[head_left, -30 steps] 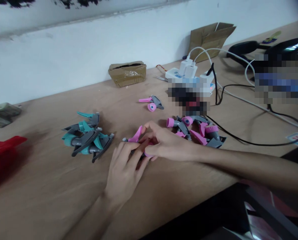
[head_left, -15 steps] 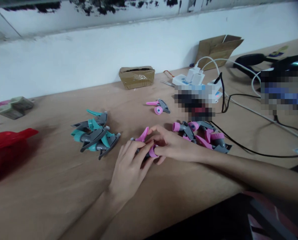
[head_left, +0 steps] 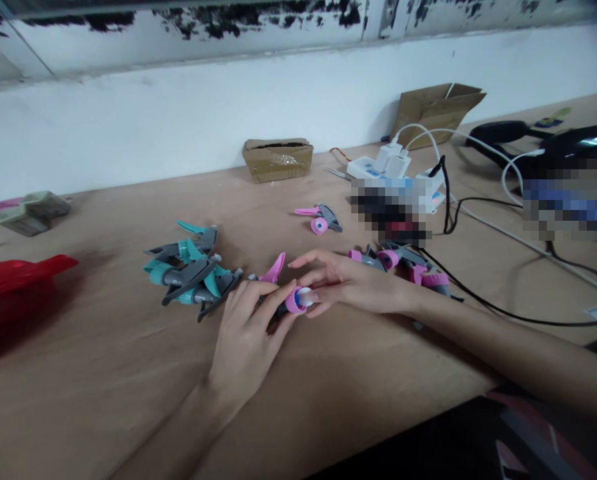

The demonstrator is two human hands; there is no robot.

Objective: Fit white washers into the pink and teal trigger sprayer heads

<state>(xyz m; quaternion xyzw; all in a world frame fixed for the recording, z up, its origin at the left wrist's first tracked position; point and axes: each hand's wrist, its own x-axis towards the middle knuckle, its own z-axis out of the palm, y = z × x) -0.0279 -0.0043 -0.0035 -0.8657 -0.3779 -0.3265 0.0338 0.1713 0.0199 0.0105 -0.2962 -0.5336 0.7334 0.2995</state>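
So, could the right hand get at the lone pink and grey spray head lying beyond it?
Probably yes: nothing visible stands between the right hand and that spray head, though the hand is busy at another's pink collar.

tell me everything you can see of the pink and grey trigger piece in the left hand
The pink and grey trigger piece looks like plastic: a grey body, mostly hidden under the left hand, a pink lever sticking up beyond the fingers, and a pink collar, bluish inside, facing the right hand. A whitish part shows at the collar's mouth, by the right hand's fingertips; whether they grip it is unclear.
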